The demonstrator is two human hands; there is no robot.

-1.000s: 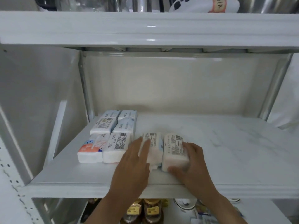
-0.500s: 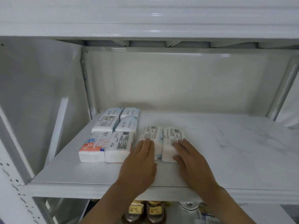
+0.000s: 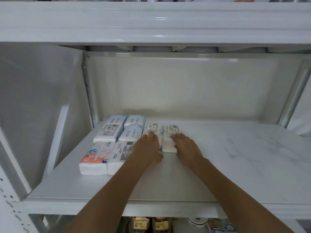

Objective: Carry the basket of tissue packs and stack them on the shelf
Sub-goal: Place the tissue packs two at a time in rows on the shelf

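Reaching deep onto the shelf [image 3: 235, 165], your left hand [image 3: 148, 148] and right hand [image 3: 186, 147] lie flat, fingers straight and together, each pressing a pack [image 3: 152, 129] [image 3: 170, 137] under its fingertips.

**A storeroom or pantry with white metal racking**

This looks like a household storeroom or a small shop's stock area; I can't say which. A white metal shelving rack [image 3: 235, 165] with perforated uprights [image 3: 10, 204] fills the view, its shelf boards finished in a pale marbled surface. Wrapped tissue packs [image 3: 107, 133] with printed labels and barcodes lie in tidy rows on the middle shelf. On the level below sit jars [image 3: 140, 225] with yellow labels and some crockery. Shiny metal ware stands on the top shelf.
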